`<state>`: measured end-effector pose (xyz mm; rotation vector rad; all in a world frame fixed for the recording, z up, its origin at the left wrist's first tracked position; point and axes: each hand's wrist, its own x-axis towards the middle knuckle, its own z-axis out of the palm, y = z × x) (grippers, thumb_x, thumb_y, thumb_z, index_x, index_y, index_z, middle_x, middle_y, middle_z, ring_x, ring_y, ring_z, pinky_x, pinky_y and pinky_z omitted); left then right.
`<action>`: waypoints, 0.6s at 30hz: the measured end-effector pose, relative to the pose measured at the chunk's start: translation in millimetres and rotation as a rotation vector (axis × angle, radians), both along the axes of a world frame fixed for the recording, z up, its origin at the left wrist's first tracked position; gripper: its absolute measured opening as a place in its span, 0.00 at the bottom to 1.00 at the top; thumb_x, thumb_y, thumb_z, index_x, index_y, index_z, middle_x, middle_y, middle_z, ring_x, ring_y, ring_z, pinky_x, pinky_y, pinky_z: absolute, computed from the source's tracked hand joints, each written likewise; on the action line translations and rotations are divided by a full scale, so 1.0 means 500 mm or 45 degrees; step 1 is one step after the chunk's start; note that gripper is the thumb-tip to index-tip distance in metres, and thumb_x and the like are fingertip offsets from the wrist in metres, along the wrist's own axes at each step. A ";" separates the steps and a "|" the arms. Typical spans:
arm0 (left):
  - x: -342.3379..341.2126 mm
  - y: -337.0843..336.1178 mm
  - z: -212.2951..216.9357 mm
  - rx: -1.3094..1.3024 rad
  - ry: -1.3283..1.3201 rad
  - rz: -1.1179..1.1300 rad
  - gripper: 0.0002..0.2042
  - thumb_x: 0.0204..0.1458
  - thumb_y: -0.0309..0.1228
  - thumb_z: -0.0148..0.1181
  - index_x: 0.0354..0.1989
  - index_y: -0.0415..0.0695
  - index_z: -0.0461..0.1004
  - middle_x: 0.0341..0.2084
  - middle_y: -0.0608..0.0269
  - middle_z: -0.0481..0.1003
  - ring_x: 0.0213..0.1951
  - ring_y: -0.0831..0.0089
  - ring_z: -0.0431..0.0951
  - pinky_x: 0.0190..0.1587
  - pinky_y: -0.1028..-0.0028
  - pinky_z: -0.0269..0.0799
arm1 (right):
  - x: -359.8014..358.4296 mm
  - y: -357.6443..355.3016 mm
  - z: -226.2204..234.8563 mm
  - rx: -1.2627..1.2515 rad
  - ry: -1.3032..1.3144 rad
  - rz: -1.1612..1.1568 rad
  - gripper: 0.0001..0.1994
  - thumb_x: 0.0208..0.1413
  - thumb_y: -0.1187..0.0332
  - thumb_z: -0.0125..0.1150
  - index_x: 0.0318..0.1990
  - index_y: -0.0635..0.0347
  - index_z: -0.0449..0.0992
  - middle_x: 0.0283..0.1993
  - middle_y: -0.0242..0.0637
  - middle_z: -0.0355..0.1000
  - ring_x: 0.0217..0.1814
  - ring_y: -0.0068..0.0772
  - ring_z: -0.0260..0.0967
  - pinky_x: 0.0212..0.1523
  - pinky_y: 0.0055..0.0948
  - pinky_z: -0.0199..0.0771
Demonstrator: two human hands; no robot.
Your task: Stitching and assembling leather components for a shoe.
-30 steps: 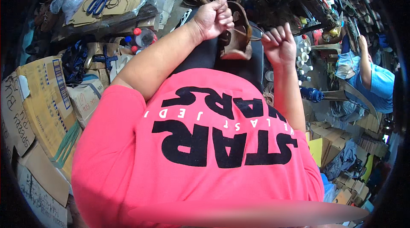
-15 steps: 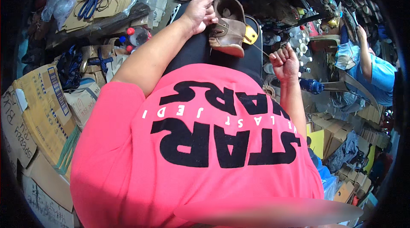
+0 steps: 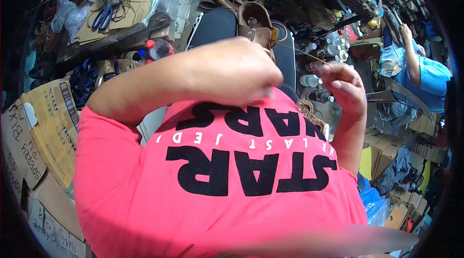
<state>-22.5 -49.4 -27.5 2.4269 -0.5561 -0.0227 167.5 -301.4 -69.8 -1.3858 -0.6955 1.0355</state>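
Note:
A brown leather shoe [image 3: 254,16] rests on my lap between my dark-clothed thighs, its lower part covered by my left hand. From its right side a thin thread [image 3: 305,52] runs taut to my right hand [image 3: 347,86], whose thumb and fingers pinch it. My left hand [image 3: 253,72] is in front of my belly, below the shoe, slightly smeared by motion. Its fingers are curled in, and what they hold, if anything, is hidden. Something yellow [image 3: 275,34] shows beside the shoe.
Blue-handled scissors [image 3: 102,18] lie on stacked cardboard at the upper left. Cardboard boxes [image 3: 50,113] stand at the left. Several plastic bottles [image 3: 310,80] are right of my legs. Another person in a blue shirt [image 3: 431,81] works at the far right.
My left hand has come away from the shoe's left side, down and right across my front. My right hand has shifted slightly right and lower, with the thread still stretched from the shoe.

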 end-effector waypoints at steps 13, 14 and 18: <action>0.140 0.078 0.015 -0.519 -0.432 0.597 0.09 0.50 0.35 0.63 0.32 0.41 0.78 0.30 0.64 0.76 0.33 0.76 0.75 0.35 0.75 0.70 | -0.089 0.071 -0.037 0.360 0.736 -0.206 0.19 0.66 0.59 0.45 0.52 0.66 0.73 0.37 0.35 0.77 0.18 0.11 0.48 0.24 0.15 0.55; 0.134 0.059 -0.017 -0.197 -0.825 0.425 0.09 0.50 0.36 0.63 0.32 0.43 0.78 0.42 0.59 0.74 0.47 0.68 0.72 0.49 0.70 0.66 | -0.088 0.064 -0.043 0.420 0.839 -0.194 0.19 0.66 0.59 0.45 0.52 0.65 0.73 0.37 0.35 0.77 0.17 0.11 0.48 0.24 0.15 0.55; 0.102 -0.028 -0.138 -0.165 -0.496 0.325 0.13 0.49 0.39 0.60 0.42 0.52 0.80 0.56 0.55 0.67 0.62 0.55 0.58 0.62 0.50 0.50 | -0.091 0.052 -0.054 0.327 1.010 -0.224 0.19 0.66 0.58 0.44 0.51 0.65 0.73 0.37 0.37 0.77 0.16 0.11 0.47 0.22 0.15 0.55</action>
